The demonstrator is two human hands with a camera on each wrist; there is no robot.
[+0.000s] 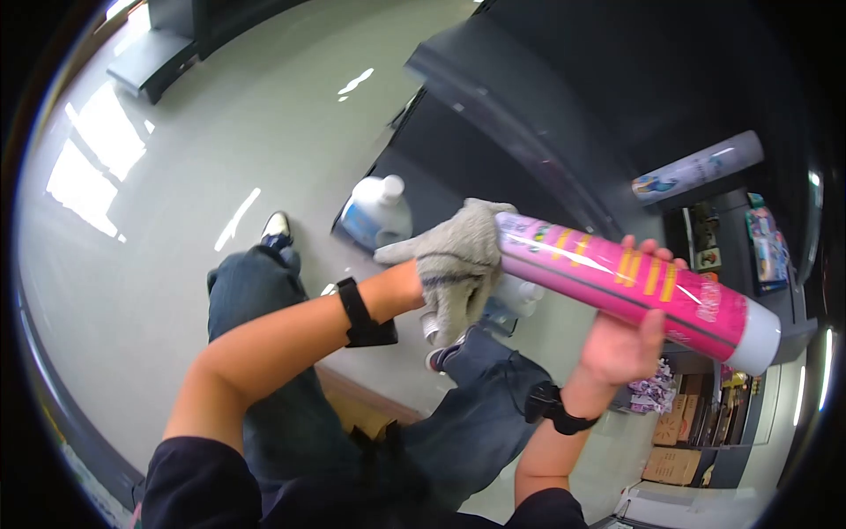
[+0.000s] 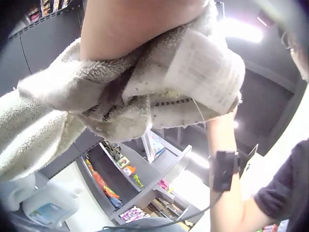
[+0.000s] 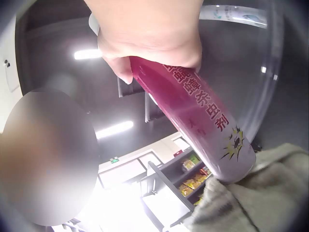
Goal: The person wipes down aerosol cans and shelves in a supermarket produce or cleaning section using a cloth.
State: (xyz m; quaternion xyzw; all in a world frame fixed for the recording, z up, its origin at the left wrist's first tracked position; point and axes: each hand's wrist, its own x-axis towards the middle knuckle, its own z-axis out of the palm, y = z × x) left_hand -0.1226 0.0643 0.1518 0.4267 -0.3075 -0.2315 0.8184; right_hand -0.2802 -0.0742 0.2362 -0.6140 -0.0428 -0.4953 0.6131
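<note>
The right hand gripped the pink can round its body, aloft beside the dark shelf, probably steadying it against the gray cloth at one end. Cloth covered the left hand, so I couldn't tell its grip.

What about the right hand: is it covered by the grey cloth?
No, the right hand is bare as it grips the pink can, clear of the grey cloth.
</note>
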